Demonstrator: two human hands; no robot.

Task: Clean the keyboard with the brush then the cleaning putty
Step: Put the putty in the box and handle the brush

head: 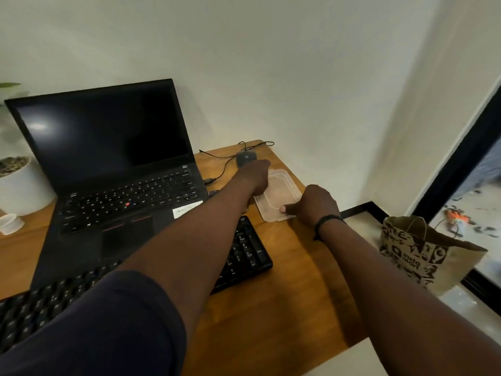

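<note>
Both hands reach to a clear plastic container (282,191) at the far right of the wooden worktop (273,316). The left hand (253,176) lies over its far left edge; its fingers are hidden, so I cannot tell their state. The right hand (315,204) curls on its near corner, thumb pressing the lid. The black keyboard (245,253) lies near, under the left arm, before an open laptop (108,158).

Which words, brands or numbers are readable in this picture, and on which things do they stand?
"insta mart": on the brown paper bag, printed sideways; its other print is unreadable.
White sticker on the laptop: too blurred to read.
Key letters on the laptop and the black keyboard: too small to read reliably.
</note>
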